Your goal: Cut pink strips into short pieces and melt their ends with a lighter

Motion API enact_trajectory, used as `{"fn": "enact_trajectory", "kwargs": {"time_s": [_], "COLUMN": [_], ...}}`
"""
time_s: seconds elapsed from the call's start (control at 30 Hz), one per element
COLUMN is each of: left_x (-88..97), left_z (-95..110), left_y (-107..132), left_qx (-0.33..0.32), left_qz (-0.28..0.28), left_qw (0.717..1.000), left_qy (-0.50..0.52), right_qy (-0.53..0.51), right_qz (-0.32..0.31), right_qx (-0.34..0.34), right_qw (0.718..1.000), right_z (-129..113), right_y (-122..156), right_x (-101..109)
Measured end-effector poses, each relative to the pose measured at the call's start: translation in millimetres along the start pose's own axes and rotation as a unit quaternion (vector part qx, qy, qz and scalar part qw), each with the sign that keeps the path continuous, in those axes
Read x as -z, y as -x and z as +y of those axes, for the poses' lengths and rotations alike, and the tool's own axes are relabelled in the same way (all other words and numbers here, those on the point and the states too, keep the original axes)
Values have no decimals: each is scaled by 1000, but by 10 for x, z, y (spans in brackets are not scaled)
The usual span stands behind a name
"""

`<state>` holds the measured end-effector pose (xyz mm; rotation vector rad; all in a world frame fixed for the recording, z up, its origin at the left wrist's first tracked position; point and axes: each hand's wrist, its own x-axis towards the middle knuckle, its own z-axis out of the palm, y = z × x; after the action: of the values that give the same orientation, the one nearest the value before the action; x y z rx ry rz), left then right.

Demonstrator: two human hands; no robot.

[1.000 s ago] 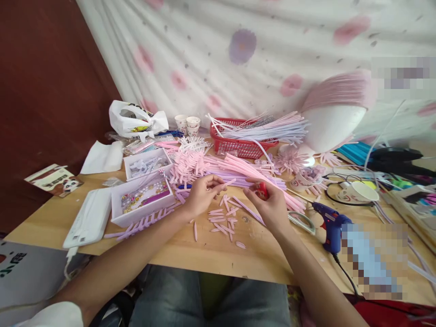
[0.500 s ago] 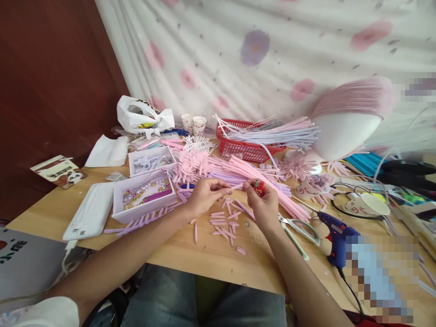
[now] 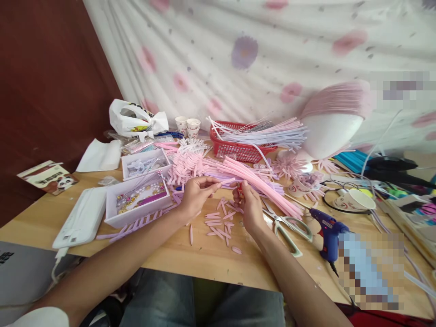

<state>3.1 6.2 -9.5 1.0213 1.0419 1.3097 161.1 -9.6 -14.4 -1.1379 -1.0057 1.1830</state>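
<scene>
My left hand (image 3: 195, 197) pinches a short pink pipe cleaner piece (image 3: 227, 180) between thumb and fingertips, its free end pointing right. Close to that end, my right hand (image 3: 252, 209) is closed round a small red lighter (image 3: 240, 190), which its fingers partly cover. Whether the lighter has a flame I cannot tell. On the table below both hands lie several short pink pieces with tapered ends (image 3: 213, 222). Behind my right hand is a bundle of long pink pipe cleaners (image 3: 262, 184). Scissors (image 3: 289, 225) lie open just right of that hand.
A blue glue gun (image 3: 329, 231) rests at the right, near paper cups (image 3: 356, 200). Behind stands a red basket (image 3: 235, 150) of pipe cleaners beside a white head form (image 3: 332, 131). White boxes of beads (image 3: 138, 213) and a white power bank (image 3: 80, 218) are at the left.
My right fingers have come off the pink piece's end, and the lighter is now held upright beside it. My left hand keeps its pinch. The whole view has shifted slightly.
</scene>
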Motion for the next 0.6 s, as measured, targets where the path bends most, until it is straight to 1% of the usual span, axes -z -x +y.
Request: {"fn": "enact_trajectory", "kwargs": {"time_s": [0.17, 0.3, 0.43, 0.6], "left_x": [-14, 7, 19, 20], "left_z": [5, -26, -51, -64], "left_y": [11, 9, 7, 0], "left_qx": [32, 60, 66, 71], "left_qz": [-4, -14, -19, -22], "left_qw": [999, 998, 998, 997], "left_qy": [24, 18, 2, 8], "right_qy": [10, 1, -20, -26], "right_qz": [-19, -37, -39, -34], "right_qx": [-31, -66, -77, -82], "right_qw": [999, 997, 996, 996], "right_z": [21, 38, 24, 45], "right_y": [11, -7, -13, -31], "right_x": [0, 32, 30, 35]}}
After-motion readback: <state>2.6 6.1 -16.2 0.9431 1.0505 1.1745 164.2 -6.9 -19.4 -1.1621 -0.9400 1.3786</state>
